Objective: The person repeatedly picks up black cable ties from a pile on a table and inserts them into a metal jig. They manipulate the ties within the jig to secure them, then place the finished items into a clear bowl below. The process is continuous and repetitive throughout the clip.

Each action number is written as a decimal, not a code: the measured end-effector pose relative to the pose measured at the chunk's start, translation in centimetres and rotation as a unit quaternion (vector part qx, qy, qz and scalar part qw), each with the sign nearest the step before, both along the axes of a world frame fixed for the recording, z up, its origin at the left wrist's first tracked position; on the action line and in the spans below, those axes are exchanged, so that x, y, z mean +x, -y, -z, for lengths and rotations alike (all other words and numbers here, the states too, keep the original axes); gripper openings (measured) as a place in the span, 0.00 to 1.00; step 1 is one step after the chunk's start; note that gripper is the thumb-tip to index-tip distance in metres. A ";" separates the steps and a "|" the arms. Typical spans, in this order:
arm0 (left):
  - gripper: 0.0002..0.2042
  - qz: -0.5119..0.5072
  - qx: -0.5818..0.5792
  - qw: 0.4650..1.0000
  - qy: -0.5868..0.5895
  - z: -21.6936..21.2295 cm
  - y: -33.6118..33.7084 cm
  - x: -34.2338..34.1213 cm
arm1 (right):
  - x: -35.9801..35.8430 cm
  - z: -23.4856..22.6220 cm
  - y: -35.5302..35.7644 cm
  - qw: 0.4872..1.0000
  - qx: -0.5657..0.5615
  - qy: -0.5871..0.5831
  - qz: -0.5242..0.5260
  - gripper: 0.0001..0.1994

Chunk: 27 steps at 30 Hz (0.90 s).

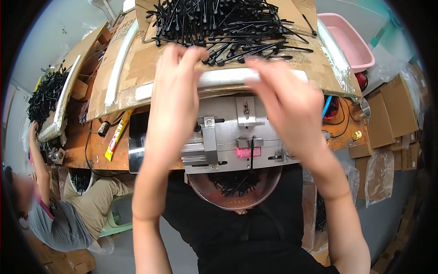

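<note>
Reaching far into ties (228, 27): left hand (175, 91) pinching one, right hand (285, 102) blurred, grip unclear; tangled ties could spill off cardboard (137, 73).

Both forearms are bare, with no sleeves, gloves, rings or watch showing. The left hand (175, 98) and right hand (287, 107) look blurred. The torso wears what seems a black top.

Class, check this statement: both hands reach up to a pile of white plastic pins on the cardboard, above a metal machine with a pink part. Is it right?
Not quite: the pins are black, not white, as the head view shows. The rest holds: the left hand and right hand reach up to the pile on the cardboard, above the metal machine with its pink part.
</note>
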<state>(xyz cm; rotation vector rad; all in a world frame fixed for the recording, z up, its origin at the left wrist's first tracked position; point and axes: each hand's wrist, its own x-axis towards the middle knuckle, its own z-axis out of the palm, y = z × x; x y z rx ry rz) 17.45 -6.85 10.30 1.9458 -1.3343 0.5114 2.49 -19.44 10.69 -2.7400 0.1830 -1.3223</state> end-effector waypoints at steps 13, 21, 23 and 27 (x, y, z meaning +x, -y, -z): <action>0.12 0.112 0.070 0.991 -0.035 -0.6 7.4 3.9 | 4.5 -3.2 15.6 0.977 -0.095 -0.133 -0.134 0.07; 0.13 0.149 0.233 0.947 -0.161 -3.2 2.5 6.5 | 3.9 -4.8 14.9 0.964 -0.135 -0.197 -0.115 0.09; 0.13 0.172 0.234 0.938 -0.190 -3.9 1.4 6.7 | 4.3 -5.3 13.4 0.958 -0.172 -0.195 -0.124 0.09; 0.16 0.179 0.229 0.943 -0.164 -3.6 -0.9 6.8 | 6.6 -5.0 10.0 0.945 -0.159 -0.260 -0.122 0.08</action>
